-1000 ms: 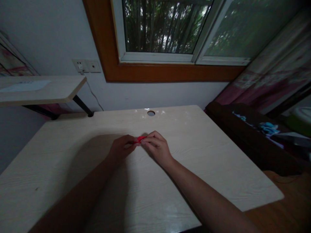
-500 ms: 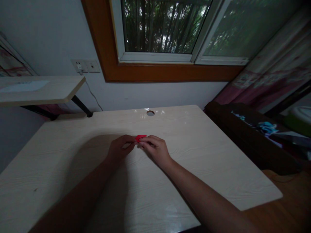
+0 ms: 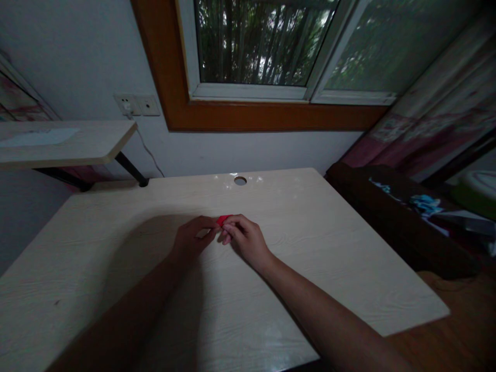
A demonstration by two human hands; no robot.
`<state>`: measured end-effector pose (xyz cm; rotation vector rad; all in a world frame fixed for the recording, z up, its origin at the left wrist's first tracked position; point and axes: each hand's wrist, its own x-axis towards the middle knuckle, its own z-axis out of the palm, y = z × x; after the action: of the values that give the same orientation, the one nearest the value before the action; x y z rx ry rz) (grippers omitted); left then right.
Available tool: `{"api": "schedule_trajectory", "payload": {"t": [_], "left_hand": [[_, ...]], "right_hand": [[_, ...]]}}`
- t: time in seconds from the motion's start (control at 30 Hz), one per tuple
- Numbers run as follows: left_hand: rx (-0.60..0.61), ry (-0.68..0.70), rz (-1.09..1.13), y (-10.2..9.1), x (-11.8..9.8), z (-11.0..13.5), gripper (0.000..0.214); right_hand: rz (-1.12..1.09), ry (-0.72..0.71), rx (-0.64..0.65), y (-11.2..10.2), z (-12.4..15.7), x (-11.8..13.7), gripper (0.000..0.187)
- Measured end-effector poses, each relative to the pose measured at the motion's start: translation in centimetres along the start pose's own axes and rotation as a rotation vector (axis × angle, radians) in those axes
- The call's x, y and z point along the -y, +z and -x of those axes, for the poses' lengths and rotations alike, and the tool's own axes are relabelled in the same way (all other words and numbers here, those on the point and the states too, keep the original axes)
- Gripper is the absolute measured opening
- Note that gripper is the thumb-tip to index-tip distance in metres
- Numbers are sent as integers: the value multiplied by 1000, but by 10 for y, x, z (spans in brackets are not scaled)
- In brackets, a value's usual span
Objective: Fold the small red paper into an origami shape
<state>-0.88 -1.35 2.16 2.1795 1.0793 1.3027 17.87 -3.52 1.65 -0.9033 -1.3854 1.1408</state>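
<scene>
Fingers of the right hand (image 3: 251, 240) sit farther over the small red piece (image 3: 223, 220) than half a second ago, so less of it shows, while the left hand (image 3: 191, 235) keeps its pinch at the left edge. That suggests fine fingertip adjustment rather than a release. Both hands appear closed at the tips on the piece, which sits between them over the far half of the bench (image 3: 310, 248), nearer than the round hole (image 3: 240, 181); whether it touches the surface, I cannot tell. As for containers, the one candidate is a green rounded object (image 3: 478, 188) at far right, too dark and blurred to show any contents.
</scene>
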Motion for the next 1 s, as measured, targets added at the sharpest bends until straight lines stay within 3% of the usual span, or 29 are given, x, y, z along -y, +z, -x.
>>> {"api": "schedule_trajectory", "payload": {"t": [0.23,0.53,0.77,0.9,1.0], "left_hand": [[-18,35,16,2,4,2,8],[-7,59,26,5,1,-2,9],[66,-182,149,2,-3,-2,14],[93,-363,428,4,2,-1,21],[73,-424,601,8,4,-2,28]], "right_hand": [[101,-149,-35,-2,-4,1,13],[162,-167,-74,-7,-8,1,7],[250,-245,-64,-10,-8,7,8],[314,-276,-34,-13,-8,5,10],[351,-311,3,-14,-9,4,10]]}}
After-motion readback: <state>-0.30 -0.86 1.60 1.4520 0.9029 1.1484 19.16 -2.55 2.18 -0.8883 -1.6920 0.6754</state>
